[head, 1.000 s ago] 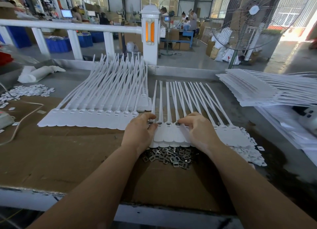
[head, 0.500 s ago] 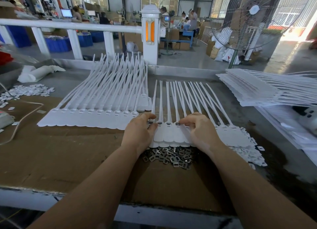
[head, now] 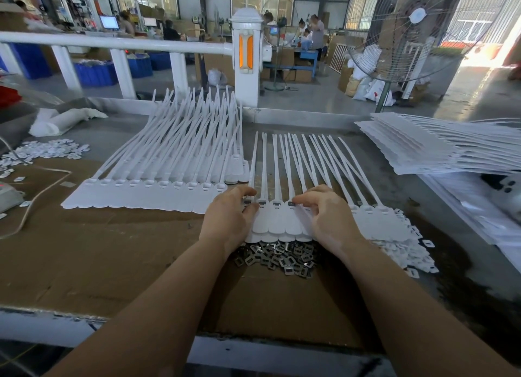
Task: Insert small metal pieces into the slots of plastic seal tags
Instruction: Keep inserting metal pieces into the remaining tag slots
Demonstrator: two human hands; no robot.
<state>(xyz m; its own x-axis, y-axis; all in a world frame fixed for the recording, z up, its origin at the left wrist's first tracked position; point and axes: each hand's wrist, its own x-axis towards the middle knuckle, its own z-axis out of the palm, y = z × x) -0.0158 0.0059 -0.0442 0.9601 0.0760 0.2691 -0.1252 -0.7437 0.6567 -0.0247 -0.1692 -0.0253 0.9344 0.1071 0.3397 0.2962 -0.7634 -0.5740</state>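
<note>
A factory hall with a white railing [head: 118,45] and a large standing fan [head: 408,32] lies beyond a workbench [head: 84,263] covered in brown cardboard. Far left of the hands, loose small white plastic bits [head: 42,151] are scattered near a thin cord [head: 36,196]. Just left of the left hand, a finished sheet of white seal tags [head: 146,196] lies flat, its long tails fanning away toward the railing. The left hand [head: 228,218] rests on the left end of the working strip of seal tags [head: 282,221], thumb and fingertips curled together over a tag head, apparently pinching a small metal piece at its slot; the grip itself is partly hidden. Between the two hands, several tag heads already show dark metal inserts [head: 276,204]. The right hand [head: 327,215] lies on the same strip, fingers bent, fingertips pressing down at a tag head. Just nearer the person than both hands, a heap of small metal pieces [head: 279,256] sits on the cardboard. Right of the right hand, more white plastic offcuts [head: 408,252] lie piled, and farther right a stack of tag sheets [head: 439,148].
</note>
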